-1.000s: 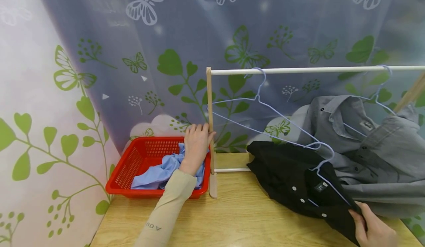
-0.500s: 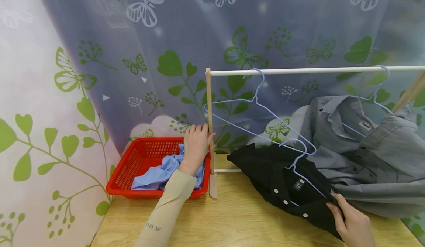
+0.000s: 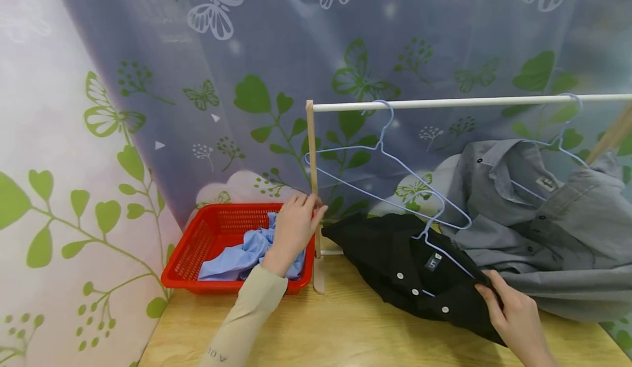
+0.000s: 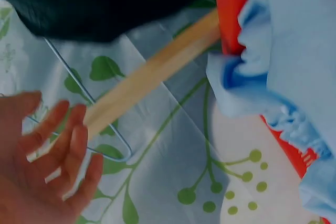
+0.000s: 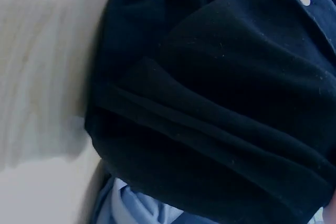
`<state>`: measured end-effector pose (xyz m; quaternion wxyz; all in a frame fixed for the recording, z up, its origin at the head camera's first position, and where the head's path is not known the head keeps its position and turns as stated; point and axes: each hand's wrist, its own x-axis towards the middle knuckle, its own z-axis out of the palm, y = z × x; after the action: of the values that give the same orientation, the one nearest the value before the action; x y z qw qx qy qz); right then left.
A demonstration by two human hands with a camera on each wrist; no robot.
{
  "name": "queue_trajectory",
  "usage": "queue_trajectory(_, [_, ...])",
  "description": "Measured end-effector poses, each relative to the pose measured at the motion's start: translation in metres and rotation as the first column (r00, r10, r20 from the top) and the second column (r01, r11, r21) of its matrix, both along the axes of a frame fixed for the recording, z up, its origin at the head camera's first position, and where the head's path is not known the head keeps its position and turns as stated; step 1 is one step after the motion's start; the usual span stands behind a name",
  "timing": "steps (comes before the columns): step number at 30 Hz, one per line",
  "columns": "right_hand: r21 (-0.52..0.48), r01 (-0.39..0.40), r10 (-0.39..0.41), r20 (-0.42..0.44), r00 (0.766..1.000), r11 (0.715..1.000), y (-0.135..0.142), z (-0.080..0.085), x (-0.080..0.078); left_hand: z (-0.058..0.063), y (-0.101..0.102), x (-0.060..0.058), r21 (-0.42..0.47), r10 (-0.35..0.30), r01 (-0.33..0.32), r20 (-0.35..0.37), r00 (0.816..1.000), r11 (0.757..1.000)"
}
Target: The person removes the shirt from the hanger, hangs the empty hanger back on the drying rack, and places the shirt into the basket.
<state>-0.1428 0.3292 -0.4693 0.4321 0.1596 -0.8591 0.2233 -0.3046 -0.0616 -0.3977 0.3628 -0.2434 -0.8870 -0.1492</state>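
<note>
My right hand (image 3: 513, 306) grips the shoulder of a black shirt (image 3: 365, 252), which has white buttons and a light-blue hanger (image 3: 446, 254) inside its neck. The hanger's hook stands free above the collar. In the right wrist view the dark cloth of the shirt (image 5: 210, 87) fills most of the picture, with a fingertip at the right edge. My left hand (image 3: 291, 227) is over the basket's right side, fingertips at the rack's wooden post (image 3: 312, 153). In the left wrist view its fingers (image 4: 76, 148) are loosely bent, with nothing between them.
A bare blue hanger (image 3: 380, 146) hangs on the white rod (image 3: 444, 103), with a grey shirt (image 3: 498, 208) on another hanger to the right. The red basket (image 3: 197, 286) at left holds blue cloth (image 3: 232, 260). All stand on a wooden table (image 3: 345, 328).
My right hand has carried the black shirt and its hanger leftward, toward the post. My left hand gripped the post earlier; its fingers have now loosened and the hand has shifted slightly.
</note>
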Motion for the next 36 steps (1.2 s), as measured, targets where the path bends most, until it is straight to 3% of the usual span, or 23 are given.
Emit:
queue_trajectory(4, [0.014, -0.034, 0.035, -0.054, 0.998, 0.999, -0.003, 0.007, -0.009, -0.005, 0.003, 0.012, -0.009, -0.147, 0.149, 0.119, 0.982, 0.989])
queue_trajectory(8, [0.034, -0.053, 0.056, -0.096, 0.994, 0.998, -0.005, 0.014, -0.016, -0.010, 0.003, 0.022, -0.021, -0.208, 0.218, 0.226, 0.952, 0.976])
queue_trajectory(11, [0.053, -0.045, 0.050, -0.105, 0.993, 0.998, -0.006, 0.018, -0.020, -0.012, 0.001, 0.026, -0.012, -0.234, 0.246, 0.263, 0.936, 0.969])
queue_trajectory(14, [0.074, -0.024, 0.031, -0.096, 0.995, 0.997, -0.007, 0.021, -0.023, -0.015, -0.002, 0.029, 0.000, -0.242, 0.251, 0.267, 0.933, 0.968])
queue_trajectory(21, [0.108, 0.002, 0.005, -0.064, 0.998, 0.994, -0.012, 0.027, -0.027, -0.025, -0.011, 0.032, 0.024, -0.244, 0.244, 0.204, 0.948, 0.969])
queue_trajectory(28, [0.137, 0.036, -0.028, -0.063, 0.998, 0.990, -0.011, 0.039, -0.029, -0.030, -0.015, 0.039, 0.157, -0.331, 0.299, 0.262, 0.906, 0.941])
queue_trajectory(36, [0.123, 0.055, -0.053, -0.021, 0.998, 0.991, -0.013, 0.048, -0.032, -0.041, -0.018, 0.052, 0.268, -0.395, 0.334, 0.223, 0.891, 0.904])
